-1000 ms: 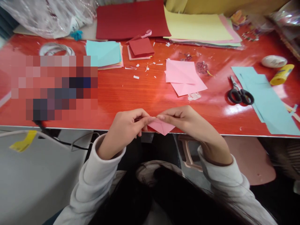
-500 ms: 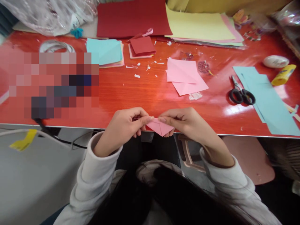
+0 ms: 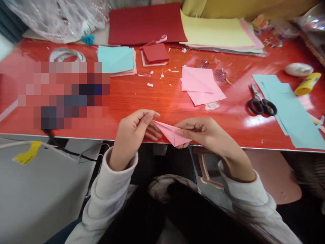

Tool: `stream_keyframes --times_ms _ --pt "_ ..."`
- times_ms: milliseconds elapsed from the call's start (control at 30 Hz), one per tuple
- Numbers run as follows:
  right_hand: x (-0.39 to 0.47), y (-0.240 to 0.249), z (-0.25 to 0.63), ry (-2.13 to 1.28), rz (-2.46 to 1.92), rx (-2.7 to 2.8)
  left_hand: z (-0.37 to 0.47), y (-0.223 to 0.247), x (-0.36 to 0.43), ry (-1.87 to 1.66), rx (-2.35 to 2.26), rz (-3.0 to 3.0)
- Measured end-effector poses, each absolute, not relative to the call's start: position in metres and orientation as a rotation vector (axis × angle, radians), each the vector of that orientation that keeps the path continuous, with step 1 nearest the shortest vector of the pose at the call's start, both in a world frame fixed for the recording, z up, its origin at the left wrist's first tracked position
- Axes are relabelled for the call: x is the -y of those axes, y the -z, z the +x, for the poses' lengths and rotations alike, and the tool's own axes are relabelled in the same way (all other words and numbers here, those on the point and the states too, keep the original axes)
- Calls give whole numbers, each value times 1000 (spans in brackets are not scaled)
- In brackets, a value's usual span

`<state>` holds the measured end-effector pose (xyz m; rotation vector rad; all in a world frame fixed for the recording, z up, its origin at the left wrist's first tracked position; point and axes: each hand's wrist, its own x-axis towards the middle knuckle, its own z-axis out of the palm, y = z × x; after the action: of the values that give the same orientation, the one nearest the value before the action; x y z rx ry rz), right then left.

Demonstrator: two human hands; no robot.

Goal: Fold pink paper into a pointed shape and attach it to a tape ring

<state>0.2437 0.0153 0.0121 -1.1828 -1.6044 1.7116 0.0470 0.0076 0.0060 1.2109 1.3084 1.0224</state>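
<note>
A small piece of folded pink paper (image 3: 172,134) is held at the table's front edge, its long point toward the left and a corner downward. My right hand (image 3: 203,132) pinches its right part, thumb on top and fingers beneath. At the left point is my left hand (image 3: 135,132), its thumb against the tip and its lower fingers partly behind the paper. Beyond the hands lie loose pink sheets (image 3: 199,83), overlapping on the table.
Black-handled scissors (image 3: 261,103) lie to the right beside light-blue paper strips (image 3: 291,112). A yellow tube (image 3: 308,83) and a white rounded object (image 3: 299,69) are farther back. Blue squares (image 3: 115,59), red squares (image 3: 156,53) and white paper scraps (image 3: 150,84) are on the red table (image 3: 122,98).
My left hand has slid left along the folded paper to its tip, its fingers loosening. The paper's long left point now shows. My right hand keeps its pinch.
</note>
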Motion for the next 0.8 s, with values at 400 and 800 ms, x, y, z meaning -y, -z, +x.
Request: stream_keyframes --times_ms 400,800 --pt "-13 -8 243 -1602 -1167 1692 46 -4 -10 -945 -1217 1161" --pt "-9 -5 244 -1548 -1184 1650 48 -1 -9 -1067 -1314 1191"
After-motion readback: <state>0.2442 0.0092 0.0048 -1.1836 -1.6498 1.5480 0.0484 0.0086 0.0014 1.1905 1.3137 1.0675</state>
